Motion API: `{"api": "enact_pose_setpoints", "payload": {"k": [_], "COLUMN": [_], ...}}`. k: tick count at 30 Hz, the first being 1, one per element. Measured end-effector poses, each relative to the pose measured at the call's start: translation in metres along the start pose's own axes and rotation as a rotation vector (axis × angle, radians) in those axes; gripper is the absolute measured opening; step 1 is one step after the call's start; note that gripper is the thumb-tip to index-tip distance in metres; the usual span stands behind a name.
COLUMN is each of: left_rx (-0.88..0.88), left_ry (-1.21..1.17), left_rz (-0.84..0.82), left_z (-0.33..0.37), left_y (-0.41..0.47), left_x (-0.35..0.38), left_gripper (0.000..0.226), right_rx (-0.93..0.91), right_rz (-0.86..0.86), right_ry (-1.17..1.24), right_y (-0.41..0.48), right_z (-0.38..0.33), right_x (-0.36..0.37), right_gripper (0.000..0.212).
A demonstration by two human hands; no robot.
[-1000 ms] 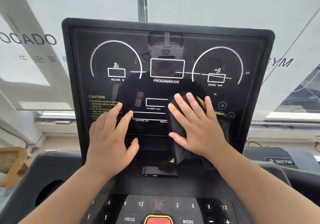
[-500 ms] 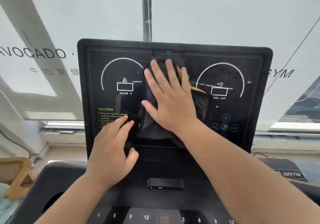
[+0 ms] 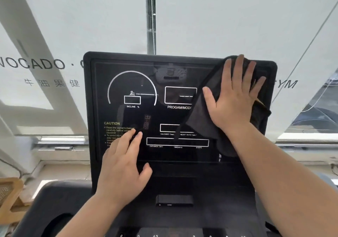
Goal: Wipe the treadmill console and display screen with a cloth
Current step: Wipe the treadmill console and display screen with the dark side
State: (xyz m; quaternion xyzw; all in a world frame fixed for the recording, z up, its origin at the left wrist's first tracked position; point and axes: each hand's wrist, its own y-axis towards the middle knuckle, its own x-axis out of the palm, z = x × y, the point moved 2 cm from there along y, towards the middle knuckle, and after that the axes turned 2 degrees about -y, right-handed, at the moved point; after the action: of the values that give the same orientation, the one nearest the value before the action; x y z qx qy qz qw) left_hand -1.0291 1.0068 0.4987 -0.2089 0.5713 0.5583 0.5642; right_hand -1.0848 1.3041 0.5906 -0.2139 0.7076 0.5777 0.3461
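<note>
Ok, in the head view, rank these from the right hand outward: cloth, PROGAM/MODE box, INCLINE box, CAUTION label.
1. cloth, pressed under the right hand.
2. PROGAM/MODE box, centre, at the cloth's left edge.
3. INCLINE box, upper left.
4. CAUTION label, lower left.

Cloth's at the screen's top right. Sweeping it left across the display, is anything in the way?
Yes, lower down: the left hand lies flat on the lower left of the display screen, fingers over the CAUTION text. The upper sweep for the cloth under the right hand looks free.

Single head-worn wide-angle view, close and straight-on to the display screen (image 3: pixel 164 156).
</note>
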Motion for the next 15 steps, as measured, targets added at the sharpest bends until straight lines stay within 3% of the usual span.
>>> {"api": "enact_pose_setpoints", "payload": {"k": [3,8,12,15], "left_rx": [-0.003,-0.018,-0.016,0.052], "left_ry": [-0.006,-0.02,-0.018,-0.01], "left_rz": [-0.011,0.014,0.062,0.064], "left_z": [0.0,-0.002,0.006,0.019], "left_y": [-0.001,-0.001,0.001,0.003], "left_x": [-0.003,-0.004,-0.002,0.002], "left_gripper": [0.079,0.078,0.074,0.071], "right_rx": [-0.042,-0.47,-0.706,-0.6], "right_rz": [-0.004,-0.006,-0.006,0.034], "right_ry": [0.018,-0.044,-0.096,-0.134], "right_y": [0.007,-0.032,-0.06,-0.048], "right_z": [-0.052,-0.098,-0.058,0.006], "right_x": [0.0,0.015,0.028,0.021], "right_gripper": [0.092,0.094,0.092,0.092]}}
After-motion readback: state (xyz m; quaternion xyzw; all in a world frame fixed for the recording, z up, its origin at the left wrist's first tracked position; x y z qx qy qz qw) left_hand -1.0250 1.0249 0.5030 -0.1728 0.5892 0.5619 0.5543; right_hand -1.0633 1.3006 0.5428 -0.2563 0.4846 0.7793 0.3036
